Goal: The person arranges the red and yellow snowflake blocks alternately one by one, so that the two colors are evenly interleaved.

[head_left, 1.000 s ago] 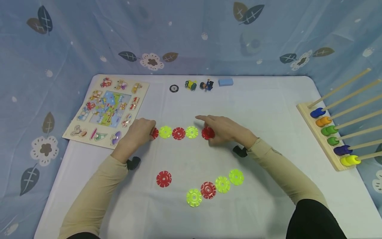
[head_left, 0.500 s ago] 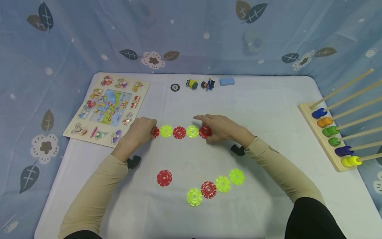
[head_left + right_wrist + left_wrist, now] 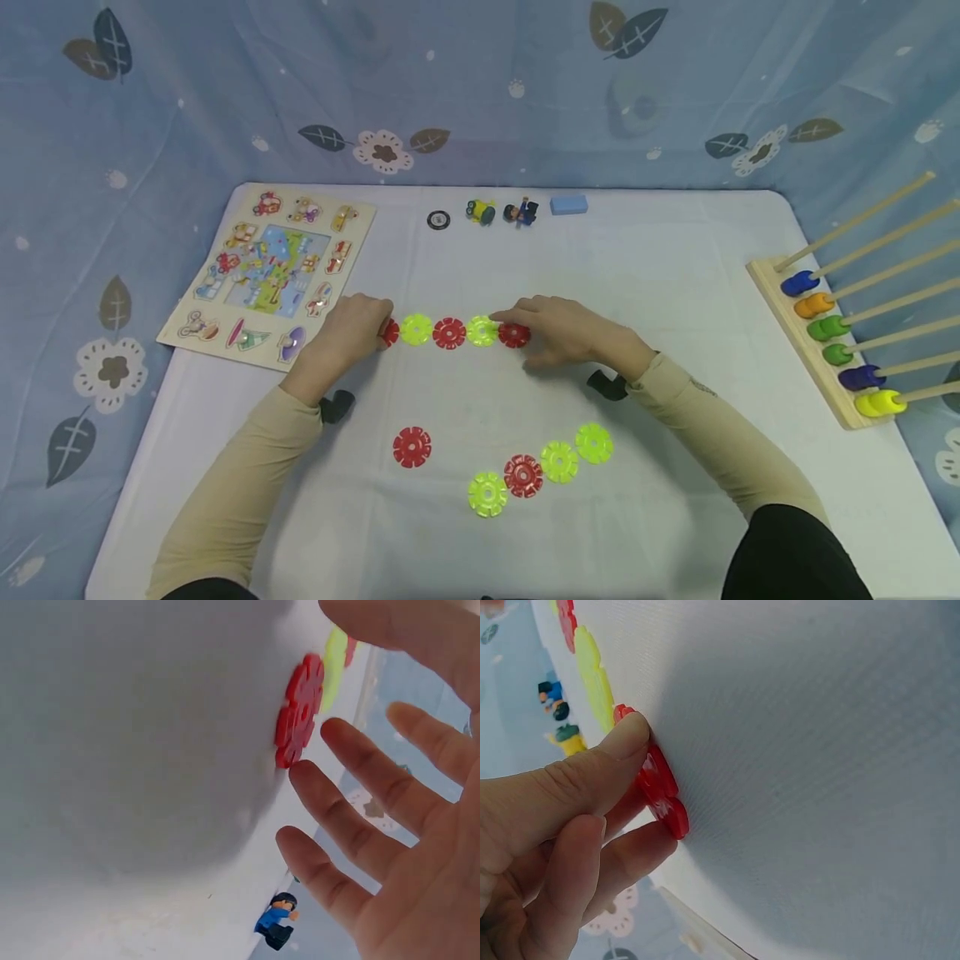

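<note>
A row of alternating red and yellow-green notched plastic discs lies across the table. My left hand (image 3: 354, 327) pinches the left-end red disc (image 3: 660, 784) between thumb and fingers, and partly hides it. Beside it come a yellow-green disc (image 3: 416, 330), a middle red disc (image 3: 448, 333) and another yellow-green disc (image 3: 481, 331). The right-end red disc (image 3: 300, 712) rests against that last one; whether they interlock cannot be seen. My right hand (image 3: 566, 332) hovers at this red disc with fingers spread and loosely extended. One fingertip is close to its edge; contact is unclear.
Nearer me lie a loose red disc (image 3: 412, 447) and a slanting line of several discs (image 3: 523, 476). A picture puzzle board (image 3: 187, 321) stands left, a wooden peg rack (image 3: 806, 342) right. Along the back are a small wheel (image 3: 438, 220), toy figures (image 3: 521, 212) and a blue block (image 3: 568, 205).
The right-end red disc has moved left against the neighbouring yellow-green disc. My right hand has since loosened from it and spread its fingers. My left hand keeps its pinch in place.
</note>
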A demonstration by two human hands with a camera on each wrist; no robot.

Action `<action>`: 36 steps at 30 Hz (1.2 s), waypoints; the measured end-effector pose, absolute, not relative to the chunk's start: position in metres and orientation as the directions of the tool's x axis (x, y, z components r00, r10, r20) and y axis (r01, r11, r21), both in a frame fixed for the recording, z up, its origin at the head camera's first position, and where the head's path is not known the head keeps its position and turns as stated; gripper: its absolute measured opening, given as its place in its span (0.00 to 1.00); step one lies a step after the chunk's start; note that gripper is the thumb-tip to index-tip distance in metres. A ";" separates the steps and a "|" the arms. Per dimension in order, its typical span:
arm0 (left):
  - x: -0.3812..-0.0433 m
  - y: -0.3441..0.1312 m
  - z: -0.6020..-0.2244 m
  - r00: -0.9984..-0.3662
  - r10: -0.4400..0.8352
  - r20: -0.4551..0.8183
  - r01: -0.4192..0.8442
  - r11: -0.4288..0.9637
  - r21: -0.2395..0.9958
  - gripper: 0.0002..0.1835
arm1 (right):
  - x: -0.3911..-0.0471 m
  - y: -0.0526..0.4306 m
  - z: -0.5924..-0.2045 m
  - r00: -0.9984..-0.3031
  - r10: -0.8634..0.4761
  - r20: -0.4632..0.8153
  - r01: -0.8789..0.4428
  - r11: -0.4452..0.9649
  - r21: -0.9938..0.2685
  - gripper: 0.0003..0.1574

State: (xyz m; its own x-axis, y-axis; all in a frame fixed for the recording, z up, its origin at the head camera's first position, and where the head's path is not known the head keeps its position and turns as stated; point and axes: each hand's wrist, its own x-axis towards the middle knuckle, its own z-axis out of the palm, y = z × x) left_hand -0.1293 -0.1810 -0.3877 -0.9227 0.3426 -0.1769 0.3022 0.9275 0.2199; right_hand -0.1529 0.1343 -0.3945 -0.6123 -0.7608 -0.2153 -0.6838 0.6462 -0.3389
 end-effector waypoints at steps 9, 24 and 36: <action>-0.129 -0.183 -0.390 -0.918 0.360 -0.167 0.323 0.923 0.210 0.15 | -0.121 0.156 -0.393 -0.539 -0.812 -0.225 -0.733 0.583 -0.349 0.46; -0.128 -0.183 -0.390 -0.923 0.350 -0.159 0.311 0.924 0.223 0.13 | -0.061 0.190 -0.390 -0.483 -0.814 -0.323 -0.799 0.561 -0.216 0.41; -0.127 -0.184 -0.389 -0.921 0.358 -0.153 0.322 0.922 0.216 0.13 | -0.049 0.186 -0.394 -0.517 -0.792 -0.326 -0.800 0.582 -0.144 0.35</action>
State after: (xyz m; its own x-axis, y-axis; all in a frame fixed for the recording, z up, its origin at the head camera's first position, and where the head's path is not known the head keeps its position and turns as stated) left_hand -0.1266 -0.1838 -0.3887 -0.9213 0.3576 -0.1525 0.3220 0.9217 0.2162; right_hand -0.0488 0.1858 -0.3936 -0.5167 -0.7918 -0.3258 -0.8004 0.5818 -0.1445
